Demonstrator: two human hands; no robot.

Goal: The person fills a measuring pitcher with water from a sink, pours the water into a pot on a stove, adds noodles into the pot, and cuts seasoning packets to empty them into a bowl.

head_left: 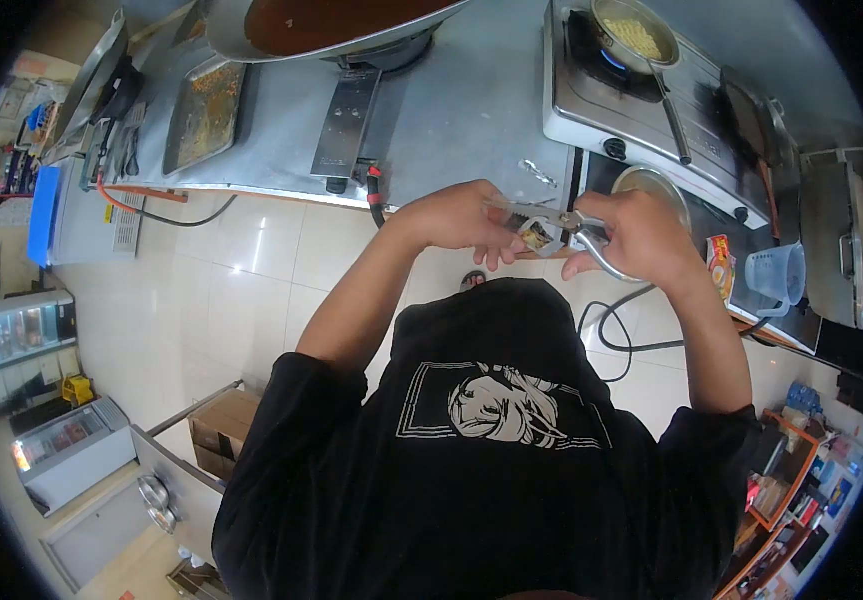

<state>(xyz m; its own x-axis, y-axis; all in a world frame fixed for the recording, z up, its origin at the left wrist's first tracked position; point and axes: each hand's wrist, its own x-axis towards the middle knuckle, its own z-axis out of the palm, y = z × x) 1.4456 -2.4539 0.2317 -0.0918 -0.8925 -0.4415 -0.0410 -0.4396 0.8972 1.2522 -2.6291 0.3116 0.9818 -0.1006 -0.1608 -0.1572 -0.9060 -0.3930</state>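
My left hand [466, 220] pinches a small clear packet [536, 235] with dark and yellowish contents, in front of the counter's edge. In my right hand [646, 235] are metal scissors [591, 238], with fingers wrapped round the handles. The blades point left and lie across the top of the packet, close to my left fingers. Behind my right hand sits a round metal bowl [659, 182], partly covered by it. A crumpled clear wrapper [538, 173] lies on the counter just beyond the packet.
A pan of noodles [633, 38] sits over a blue flame on the gas stove [591, 110]. A large wok [331, 45] holds reddish-brown liquid. A tray [206, 115] is at the left; a plastic jug [776, 275] and red-orange packet [719, 265] are at the right. A hose [376, 190] hangs over the edge.
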